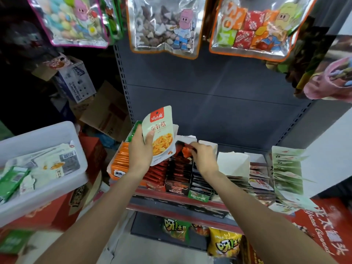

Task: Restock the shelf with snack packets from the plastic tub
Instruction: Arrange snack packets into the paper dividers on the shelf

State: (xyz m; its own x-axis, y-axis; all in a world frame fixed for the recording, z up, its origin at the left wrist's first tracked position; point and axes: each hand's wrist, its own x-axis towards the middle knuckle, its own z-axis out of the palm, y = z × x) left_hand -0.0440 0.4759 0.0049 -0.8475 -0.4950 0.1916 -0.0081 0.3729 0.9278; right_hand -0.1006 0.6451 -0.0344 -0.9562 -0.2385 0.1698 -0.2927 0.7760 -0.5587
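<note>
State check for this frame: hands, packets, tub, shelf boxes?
Left hand: grips a pale green snack packet, held upright above the shelf.
Right hand: fingers pinch a red packet in the dark display box.
White plastic tub: open, packets inside.
Orange packet box: full.

One view only, worn on the head, looking forward and steeply down from above. Faces the grey back panel (209,96) of a shelf (179,199) head-on, close in, with both forearms reaching out from the bottom edge. Wide-angle (straight uprights bow outward toward the corners). Takes in hanging bags (163,25) along the top, a plastic tub (57,128) at left, floor-level packets at the bottom.
</note>
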